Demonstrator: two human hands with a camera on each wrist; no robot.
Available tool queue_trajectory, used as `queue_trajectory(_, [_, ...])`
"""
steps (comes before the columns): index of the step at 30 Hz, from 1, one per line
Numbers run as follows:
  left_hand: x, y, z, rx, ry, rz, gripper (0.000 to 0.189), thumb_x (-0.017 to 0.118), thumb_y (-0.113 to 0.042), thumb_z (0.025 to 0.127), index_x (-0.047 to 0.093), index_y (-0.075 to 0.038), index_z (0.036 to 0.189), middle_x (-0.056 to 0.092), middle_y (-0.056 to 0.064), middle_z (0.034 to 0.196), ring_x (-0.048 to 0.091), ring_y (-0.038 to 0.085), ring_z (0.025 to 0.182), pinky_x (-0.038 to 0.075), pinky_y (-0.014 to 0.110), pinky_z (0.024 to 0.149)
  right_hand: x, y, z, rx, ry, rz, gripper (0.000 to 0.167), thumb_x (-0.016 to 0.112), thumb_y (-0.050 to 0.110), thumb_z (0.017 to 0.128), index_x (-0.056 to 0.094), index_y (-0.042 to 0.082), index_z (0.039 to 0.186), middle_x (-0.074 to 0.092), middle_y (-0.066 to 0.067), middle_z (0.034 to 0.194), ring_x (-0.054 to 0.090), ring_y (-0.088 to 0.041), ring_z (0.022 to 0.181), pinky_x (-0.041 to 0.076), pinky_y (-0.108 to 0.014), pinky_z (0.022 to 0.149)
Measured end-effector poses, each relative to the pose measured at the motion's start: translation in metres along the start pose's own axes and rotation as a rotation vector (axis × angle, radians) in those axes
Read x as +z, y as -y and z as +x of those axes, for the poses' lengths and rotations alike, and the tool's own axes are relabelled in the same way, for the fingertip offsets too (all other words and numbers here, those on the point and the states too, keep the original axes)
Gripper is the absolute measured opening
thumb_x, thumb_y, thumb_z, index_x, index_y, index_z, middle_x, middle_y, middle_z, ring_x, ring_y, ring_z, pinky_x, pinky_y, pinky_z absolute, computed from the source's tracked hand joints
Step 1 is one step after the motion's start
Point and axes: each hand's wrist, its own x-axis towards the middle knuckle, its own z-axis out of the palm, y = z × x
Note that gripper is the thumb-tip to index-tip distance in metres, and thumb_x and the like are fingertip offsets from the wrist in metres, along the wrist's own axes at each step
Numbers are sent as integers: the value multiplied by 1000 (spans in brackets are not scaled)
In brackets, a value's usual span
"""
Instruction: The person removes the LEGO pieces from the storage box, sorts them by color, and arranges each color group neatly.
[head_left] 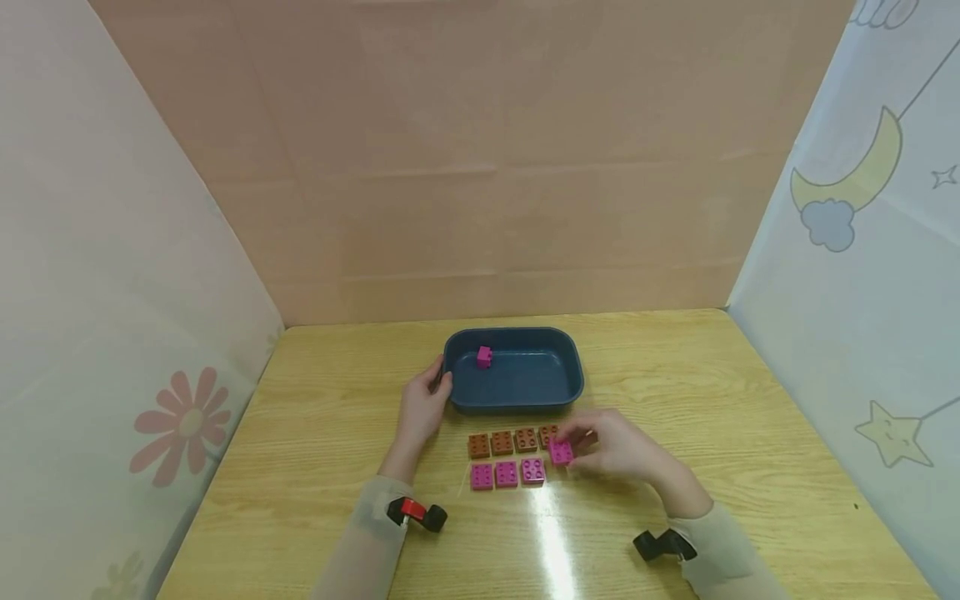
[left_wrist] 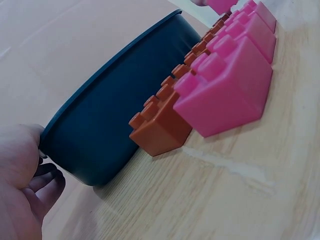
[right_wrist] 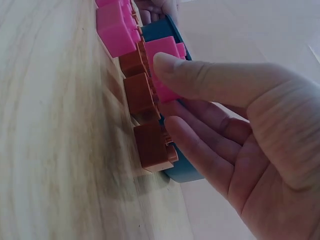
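A dark blue rectangular container stands on the table with a pink toy brick inside, towards its left. My left hand holds the container's left end, fingers curled at the rim. Between thumb and fingertips, my right hand pinches another pink brick, raised off the table in front of the container's right end. Below the container runs a row of several brown bricks, studs up. Nearer me, 3 pink bricks form a second row. The held brick partly covers the rightmost brown one in the head view.
The wooden table extends to both sides of the bricks. A plain tan backdrop rises behind it, with patterned white panels at left and right. Light glares off the tabletop in front of the pink row.
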Motion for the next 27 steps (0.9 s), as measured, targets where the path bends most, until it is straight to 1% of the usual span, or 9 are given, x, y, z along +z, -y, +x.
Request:
queue_trajectory(6, [0, 0, 0, -2, 2, -2, 46, 66, -11, 107, 58, 4, 150, 59, 22, 150, 58, 33, 139, 54, 40, 110, 3, 0, 0, 1, -7, -48, 37, 90, -1, 81, 78, 15, 112, 73, 5, 108, 74, -11, 92, 66, -28, 81])
queue_trajectory(12, [0, 0, -1, -8, 3, -8, 46, 66, -10, 107, 57, 5, 150, 59, 22, 150, 58, 33, 139, 54, 39, 110, 6, 1, -4, 59, 9, -28, 38, 88, -1, 82, 78, 17, 114, 73, 7, 108, 73, -10, 93, 65, -25, 83])
queue_trajectory(15, [0, 0, -1, -10, 1, -3, 46, 66, -9, 106, 57, 5, 150, 59, 23, 150, 58, 34, 139, 54, 39, 110, 7, 1, -6, 68, 15, -23, 38, 89, 0, 82, 78, 18, 114, 73, 7, 108, 73, -10, 93, 65, -25, 83])
queue_trajectory(22, [0, 0, 0, -25, -1, -5, 46, 66, -9, 107, 58, 4, 150, 59, 21, 151, 58, 32, 139, 54, 39, 110, 11, 3, -5, 32, 26, -36, 39, 92, 2, 80, 79, 14, 114, 73, 7, 108, 72, -9, 92, 65, -26, 84])
queue_trajectory(27, [1, 0, 0, -22, 1, 2, 46, 66, -10, 107, 58, 3, 150, 59, 21, 150, 59, 32, 138, 54, 37, 109, 13, 3, -5, 27, 28, -61, 39, 93, 3, 78, 79, 13, 113, 72, 7, 107, 72, -7, 91, 65, -25, 83])
